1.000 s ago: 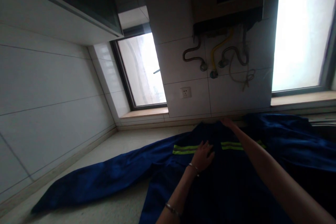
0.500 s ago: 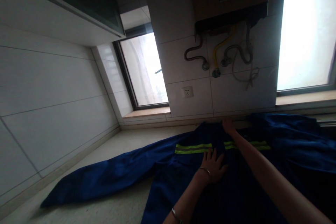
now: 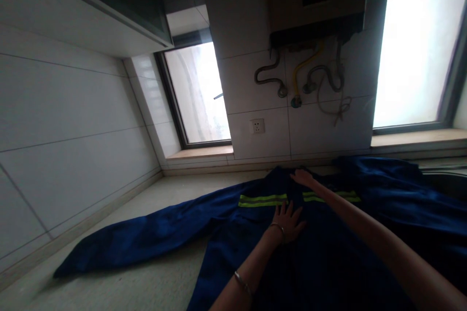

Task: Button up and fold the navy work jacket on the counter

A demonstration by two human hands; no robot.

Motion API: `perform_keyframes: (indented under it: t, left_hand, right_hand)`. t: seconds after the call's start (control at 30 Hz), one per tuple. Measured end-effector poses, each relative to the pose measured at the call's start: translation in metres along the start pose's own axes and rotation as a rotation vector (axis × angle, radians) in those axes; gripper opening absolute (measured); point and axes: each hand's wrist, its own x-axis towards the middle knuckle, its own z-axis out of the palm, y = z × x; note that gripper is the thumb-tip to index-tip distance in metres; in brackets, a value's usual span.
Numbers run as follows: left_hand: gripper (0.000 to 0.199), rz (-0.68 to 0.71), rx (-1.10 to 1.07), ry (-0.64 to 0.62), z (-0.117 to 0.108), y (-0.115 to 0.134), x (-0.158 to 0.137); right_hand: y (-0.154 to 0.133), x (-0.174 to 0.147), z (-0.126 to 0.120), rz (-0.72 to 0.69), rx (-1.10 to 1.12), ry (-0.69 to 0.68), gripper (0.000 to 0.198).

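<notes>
- Head view showed a dark blue work jacket [image 3: 321, 252] of plain woven cloth spread flat on a pale speckled stone surface [image 3: 153, 296], one long sleeve [image 3: 138, 240] stretched out leftward.
- Two yellow-green reflective stripes [image 3: 262, 200] crossed its chest, glossy against the matte fabric.
- The left hand [image 3: 288, 221] lay palm down on the cloth just below the stripes, its grip wide and holding nothing; thin metal bangles [image 3: 242, 284] circled the wrist and forearm.
- The right hand [image 3: 302, 177] rested at the collar near the tiled wall [image 3: 73, 155]; whether its fingers pinched the cloth could not be told.
- The jacket's lower part was cut off, and its right side sank into shadow.
- Against half a second before, the left hand sat slightly left and higher, and the right hand had shifted left along the collar.
</notes>
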Motion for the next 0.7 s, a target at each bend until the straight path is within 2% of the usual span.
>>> perform_keyframes:
  t: [0.17, 0.3, 0.4, 0.47, 0.53, 0.6, 0.7]
  left_hand:
    - [0.063, -0.011, 0.030, 0.054, -0.002, 0.000, 0.000]
    - [0.063, -0.048, 0.037, 0.108, 0.004, 0.001, 0.002]
    - [0.057, -0.068, -0.006, 0.124, 0.002, -0.010, 0.010]
    - [0.050, -0.117, 0.005, 0.202, -0.010, -0.031, 0.018]
    - [0.045, -0.204, 0.052, 0.254, -0.031, -0.065, 0.028]
    - [0.046, -0.286, 0.099, 0.206, -0.054, -0.103, 0.036]
    - [0.051, -0.301, 0.100, 0.119, -0.072, -0.153, 0.042]
  right_hand:
    - [0.005, 0.009, 0.001, -0.004, 0.080, -0.016, 0.032]
    - [-0.001, 0.012, 0.000, -0.027, 0.103, 0.071, 0.039]
    - [-0.020, 0.010, 0.000, -0.097, 0.107, 0.117, 0.041]
    - [-0.041, 0.008, 0.002, -0.184, 0.111, 0.124, 0.041]
    - [-0.065, 0.006, 0.007, -0.279, 0.111, 0.104, 0.042]
    - [-0.088, 0.002, 0.016, -0.346, 0.107, 0.074, 0.043]
    - [-0.112, -0.011, 0.035, -0.361, 0.094, 0.047, 0.051]
